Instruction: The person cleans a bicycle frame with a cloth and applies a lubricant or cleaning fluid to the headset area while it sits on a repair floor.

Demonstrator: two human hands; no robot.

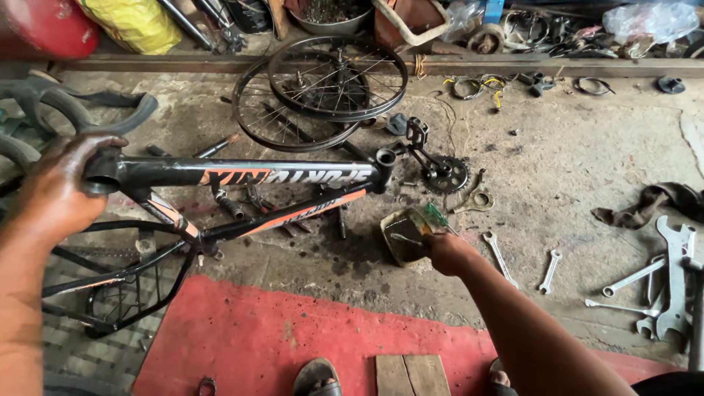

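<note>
Left hand [55, 187] clasping level bicycle frame [242, 176], long axis left-right; right hand [447, 249] pinching screwdriver [438, 216].

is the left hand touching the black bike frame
Touching: the head view shows the left hand wrapped around the tube end of the black and orange metal bicycle frame.

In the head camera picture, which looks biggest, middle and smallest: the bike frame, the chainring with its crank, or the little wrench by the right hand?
1. Bike frame, held by the left hand: biggest by far.
2. Chainring with crank: middle.
3. Small wrench: smallest, though it lies nearer the camera, so these last two are close.
</note>
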